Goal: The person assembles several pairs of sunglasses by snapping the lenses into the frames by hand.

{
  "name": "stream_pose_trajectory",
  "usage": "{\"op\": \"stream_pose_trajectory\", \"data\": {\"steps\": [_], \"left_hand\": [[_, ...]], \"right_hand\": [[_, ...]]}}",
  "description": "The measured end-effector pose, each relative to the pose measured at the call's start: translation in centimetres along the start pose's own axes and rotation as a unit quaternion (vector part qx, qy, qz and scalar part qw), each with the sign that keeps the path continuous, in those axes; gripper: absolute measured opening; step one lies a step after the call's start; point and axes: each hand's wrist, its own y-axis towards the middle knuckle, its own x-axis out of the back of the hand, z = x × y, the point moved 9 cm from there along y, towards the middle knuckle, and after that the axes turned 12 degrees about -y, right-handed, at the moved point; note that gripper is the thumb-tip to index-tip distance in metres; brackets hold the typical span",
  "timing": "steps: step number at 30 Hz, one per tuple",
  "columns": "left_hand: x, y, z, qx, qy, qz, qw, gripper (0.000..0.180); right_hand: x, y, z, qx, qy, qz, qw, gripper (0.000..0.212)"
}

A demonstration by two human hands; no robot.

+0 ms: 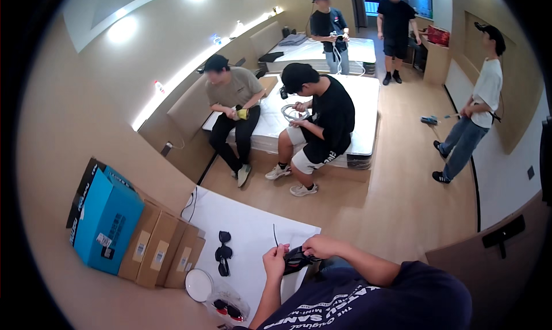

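Note:
My left hand [275, 261] is closed, fingertips pinched, at the near edge of the white table [253, 218]. A thin black strip [275, 234] sticks up from its fingers. Beside it, my right hand [319, 246] is closed on a dark, glossy item with a reddish patch [295, 260]; its exact kind is unclear. This item spans the gap between both hands. Left of them, several black sunglasses [223, 253] lie in a column on the table. Closer to me, a clear plastic bag [233, 298] contains dark sunglasses with red parts.
A round white lid-like thing [199, 285] sits by brown cardboard boxes [158, 246] and a blue box [109, 215] along the left wall. Two people sit on a plastic-covered bed [362, 111]; three others stand farther off. A dark door [489, 261] is at right.

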Motion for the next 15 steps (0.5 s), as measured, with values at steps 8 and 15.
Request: {"op": "stream_pose_trajectory", "data": {"steps": [8, 15], "left_hand": [[3.2, -2.3, -1.0, -0.003, -0.080, -0.062, 0.995, 0.032], [5.6, -4.2, -2.4, -0.035, -0.114, -0.074, 0.990, 0.030]], "right_hand": [[1.2, 0.6, 1.9, 0.006, 0.022, -0.076, 0.997, 0.019], [2.3, -0.2, 0.2, -0.068, 0.368, -0.147, 0.916, 0.019]]}}
